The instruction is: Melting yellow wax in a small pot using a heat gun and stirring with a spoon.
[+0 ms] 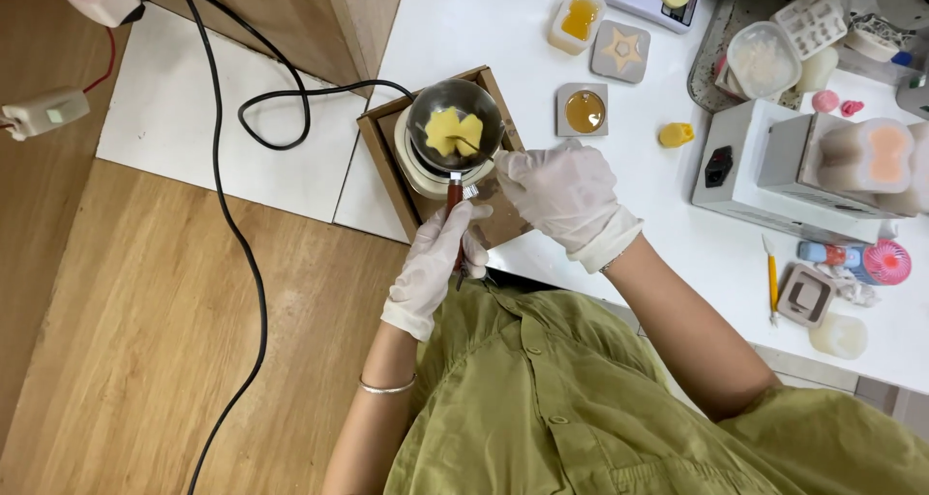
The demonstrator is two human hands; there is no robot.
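A small metal pot (455,125) holds yellow wax lumps (454,132) and sits on a round white hot plate (426,166) inside a brown cardboard tray (382,151). My left hand (437,263), in a white glove, grips the pot's dark red handle (453,197). My right hand (563,197), also gloved, rests beside the pot's right rim with its fingers curled near the hot plate; what it holds, if anything, is hidden.
On the white table (706,253): a grey square mould with amber wax (584,111), a star mould (620,51), a tub of orange liquid (578,19), a white box device (764,171), a yellow pencil (771,280). A black cable (247,253) crosses the wooden floor at left.
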